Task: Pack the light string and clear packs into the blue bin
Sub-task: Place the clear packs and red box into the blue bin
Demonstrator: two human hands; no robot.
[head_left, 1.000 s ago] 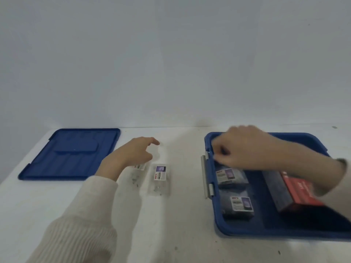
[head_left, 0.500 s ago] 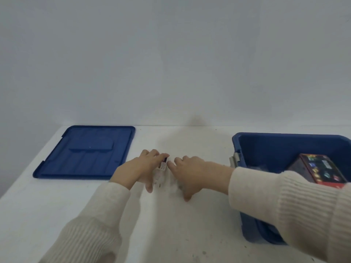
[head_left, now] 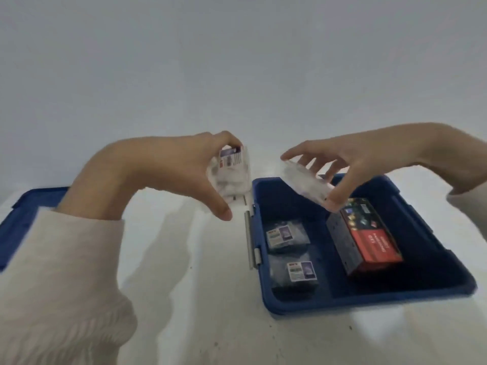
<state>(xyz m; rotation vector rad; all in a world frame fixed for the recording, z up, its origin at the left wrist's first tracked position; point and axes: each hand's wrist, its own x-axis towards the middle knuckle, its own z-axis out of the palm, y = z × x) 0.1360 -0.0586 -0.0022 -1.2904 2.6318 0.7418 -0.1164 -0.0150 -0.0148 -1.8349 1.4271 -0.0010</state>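
Observation:
My left hand [head_left: 168,169] holds a clear pack [head_left: 232,171] with a printed label, raised above the table just left of the blue bin [head_left: 369,299]. A second clear pack [head_left: 303,184] is gripped in my right hand [head_left: 350,164], tilted over the bin's far left corner. Inside the bin lie two clear packs, one [head_left: 286,237] behind the other [head_left: 296,275], along the left wall. The red and dark light string box [head_left: 365,237] lies in the bin's right half.
The blue bin lid [head_left: 15,225] lies flat on the white table at the far left, partly behind my left sleeve. A grey latch [head_left: 250,241] runs along the bin's left wall. A plain wall stands behind the table.
Both hands closed on the two clear packs on the table, lifted them and carried them right toward the bin. The view swung back over the bin.

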